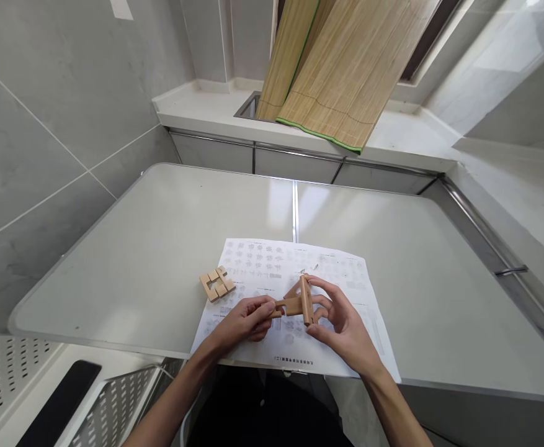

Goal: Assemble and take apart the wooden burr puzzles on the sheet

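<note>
Two hands (252, 318) (343, 326) around perhaps three wooden pieces (306, 301)

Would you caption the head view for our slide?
Two hands hold joined wooden pieces above a printed sheet.

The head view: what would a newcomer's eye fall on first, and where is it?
Probably the wooden pieces, held between the left hand and right hand above a printed sheet at the table's near edge. Next, perhaps, the big green-edged mat across the far counter, then the small wooden frame at the sheet's left side.
</note>
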`<state>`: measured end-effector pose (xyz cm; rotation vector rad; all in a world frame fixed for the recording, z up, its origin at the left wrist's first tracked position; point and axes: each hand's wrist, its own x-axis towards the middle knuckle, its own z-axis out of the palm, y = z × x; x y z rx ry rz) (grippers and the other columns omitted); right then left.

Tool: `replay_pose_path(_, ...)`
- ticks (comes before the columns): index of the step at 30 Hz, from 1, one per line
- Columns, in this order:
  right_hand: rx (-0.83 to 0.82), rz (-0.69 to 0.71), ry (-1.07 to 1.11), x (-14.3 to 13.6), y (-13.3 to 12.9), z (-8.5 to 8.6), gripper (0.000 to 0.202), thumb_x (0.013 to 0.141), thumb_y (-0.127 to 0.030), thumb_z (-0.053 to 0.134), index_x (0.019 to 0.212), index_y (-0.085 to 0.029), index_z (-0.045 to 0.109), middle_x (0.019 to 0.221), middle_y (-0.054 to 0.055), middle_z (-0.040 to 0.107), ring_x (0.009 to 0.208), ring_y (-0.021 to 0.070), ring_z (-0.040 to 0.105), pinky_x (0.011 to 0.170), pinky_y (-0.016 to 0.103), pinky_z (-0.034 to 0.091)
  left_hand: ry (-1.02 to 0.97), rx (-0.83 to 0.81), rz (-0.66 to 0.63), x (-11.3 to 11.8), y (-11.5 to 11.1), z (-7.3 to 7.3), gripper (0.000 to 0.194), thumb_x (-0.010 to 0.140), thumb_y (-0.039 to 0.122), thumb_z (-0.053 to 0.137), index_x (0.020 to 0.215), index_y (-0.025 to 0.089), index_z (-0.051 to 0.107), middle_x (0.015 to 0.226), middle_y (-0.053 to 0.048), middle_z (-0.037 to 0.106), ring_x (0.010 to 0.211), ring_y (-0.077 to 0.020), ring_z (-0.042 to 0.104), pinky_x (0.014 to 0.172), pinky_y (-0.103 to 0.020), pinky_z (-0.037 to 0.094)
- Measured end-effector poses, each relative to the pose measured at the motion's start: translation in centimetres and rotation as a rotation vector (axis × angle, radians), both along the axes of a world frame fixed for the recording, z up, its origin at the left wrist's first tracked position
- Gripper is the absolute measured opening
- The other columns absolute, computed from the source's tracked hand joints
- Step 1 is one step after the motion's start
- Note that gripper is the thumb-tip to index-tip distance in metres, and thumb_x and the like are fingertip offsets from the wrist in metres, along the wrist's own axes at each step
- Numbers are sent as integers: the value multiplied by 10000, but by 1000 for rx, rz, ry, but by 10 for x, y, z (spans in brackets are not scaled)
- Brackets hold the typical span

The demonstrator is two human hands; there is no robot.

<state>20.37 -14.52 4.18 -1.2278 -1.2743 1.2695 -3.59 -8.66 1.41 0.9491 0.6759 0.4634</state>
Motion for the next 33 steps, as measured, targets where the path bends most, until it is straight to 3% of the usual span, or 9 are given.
replay_pose_path(15,-80,110,108,3,-1,-2,738,793,-298,899,1433,-415,552,1706,53,308,1270,322,641,932,428,596,-68,-71,36,-3,2,-3,434,957,544,679,823,192,463,611,106,269,490,-48,174,457,-217,129)
replay_pose_path(22,-69,75,252,-5,0,-15,739,770,-375,915,1421,-404,567,1729,66,263,1148,318,701,873,474,633,-68,-48,20,-4,2,-4,419,973,542,658,843,186,481,601,104,284,489,-51,193,465,-222,139)
replay_pose_path(28,-67,66,268,-14,-1,-14,719,766,-431,911,1401,-407,573,1718,48,296,1217,339,674,877,479,648,-75,-42,30,-3,2,-5,422,962,548,668,849,182,491,619,100,294,496,-49,190,465,-215,141)
replay_pose_path(33,-3,91,166,-9,1,-13,731,778,-409,912,1413,-395,551,1674,68,378,1344,354,609,1066,540,558,-64,-37,29,-3,2,-7,420,957,555,669,864,179,506,617,101,285,498,-51,193,466,-215,138)
